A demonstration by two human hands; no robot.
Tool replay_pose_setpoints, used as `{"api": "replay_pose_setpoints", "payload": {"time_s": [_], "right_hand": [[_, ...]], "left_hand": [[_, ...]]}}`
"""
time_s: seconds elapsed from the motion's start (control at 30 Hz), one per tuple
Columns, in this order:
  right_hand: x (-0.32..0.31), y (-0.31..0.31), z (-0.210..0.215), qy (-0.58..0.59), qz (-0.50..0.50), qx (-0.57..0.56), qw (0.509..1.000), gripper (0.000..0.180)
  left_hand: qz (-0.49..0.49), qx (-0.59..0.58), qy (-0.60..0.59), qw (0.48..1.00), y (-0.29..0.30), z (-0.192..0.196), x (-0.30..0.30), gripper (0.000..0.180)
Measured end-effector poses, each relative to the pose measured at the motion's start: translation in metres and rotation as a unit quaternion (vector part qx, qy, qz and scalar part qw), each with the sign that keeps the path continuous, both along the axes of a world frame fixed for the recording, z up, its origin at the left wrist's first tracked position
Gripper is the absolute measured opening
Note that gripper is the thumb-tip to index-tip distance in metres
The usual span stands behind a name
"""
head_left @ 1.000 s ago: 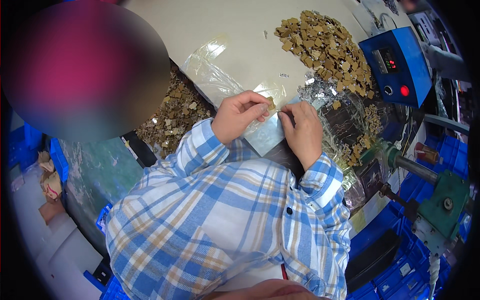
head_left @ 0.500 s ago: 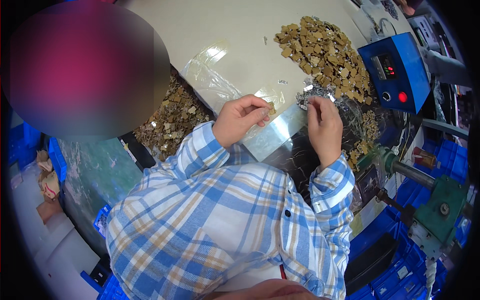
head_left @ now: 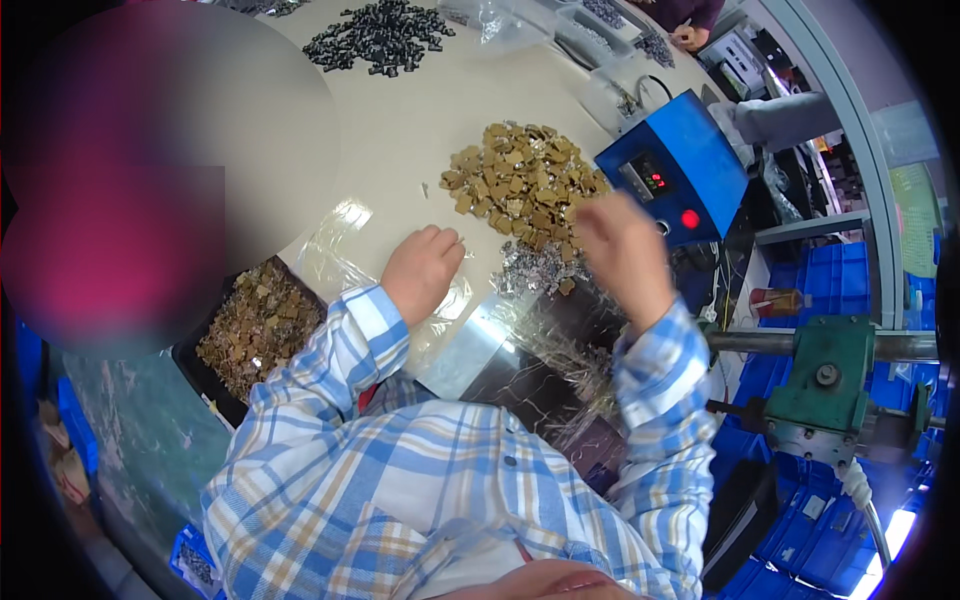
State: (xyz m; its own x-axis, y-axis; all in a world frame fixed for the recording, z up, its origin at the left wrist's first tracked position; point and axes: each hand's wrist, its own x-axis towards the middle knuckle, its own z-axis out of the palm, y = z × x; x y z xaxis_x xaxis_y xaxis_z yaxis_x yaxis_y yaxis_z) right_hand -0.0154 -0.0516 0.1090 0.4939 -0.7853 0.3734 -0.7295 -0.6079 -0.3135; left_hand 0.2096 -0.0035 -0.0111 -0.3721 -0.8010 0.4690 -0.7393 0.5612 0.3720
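Observation:
My left hand (head_left: 424,274) is over the pale table beside a clear plastic sheet (head_left: 335,235). Its fingers are curled together; whatever they hold, if anything, is too small to name. Motion smears my right hand (head_left: 628,255), which reaches over the right edge of a heap of flat, square, brass-coloured metal pieces (head_left: 522,180). Its fingertips are unclear. Between the hands, just below that heap, lies a smaller pile of shiny silver metal bits (head_left: 538,268). A smooth, light-reflecting plate (head_left: 465,350) sits at the table's near edge, in front of my chest.
A blue control box (head_left: 672,165) with a lit display stands right of the heap. A green machine (head_left: 820,385) is at the right, before blue crates (head_left: 835,280). A dark tray (head_left: 188,358) of brass-coloured pieces sits left. Black parts (head_left: 382,38) lie far back, and another person's hand (head_left: 688,38) shows.
My view has shifted, showing more of the table's far side and right. My right hand has moved from the silver bits to the brass-coloured heap. My left hand has turned, its fingertips less visible.

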Motion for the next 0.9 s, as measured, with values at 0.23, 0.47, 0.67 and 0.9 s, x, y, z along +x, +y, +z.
{"api": "replay_pose_setpoints", "payload": {"time_s": [0.23, 0.47, 0.67, 0.9], "right_hand": [[-0.009, -0.086, 0.058, 0.041, -0.155, -0.243, 0.957, 0.023], [0.049, 0.000, -0.028, -0.090, 0.031, 0.132, 0.987, 0.010], [0.063, 0.011, -0.084, -0.036, 0.058, 0.149, 0.987, 0.010], [0.057, 0.021, -0.093, 0.021, 0.056, 0.045, 0.997, 0.006]], "left_hand": [[0.013, 0.015, 0.033, 0.999, 0.000, -0.001, -0.006, 0.012], [0.087, 0.137, 0.297, 0.941, 0.001, 0.000, 0.011, 0.013], [0.100, 0.249, 0.446, 0.854, 0.004, -0.004, 0.007, 0.013], [0.049, 0.287, 0.503, 0.814, -0.001, -0.015, 0.004, 0.014]]}}
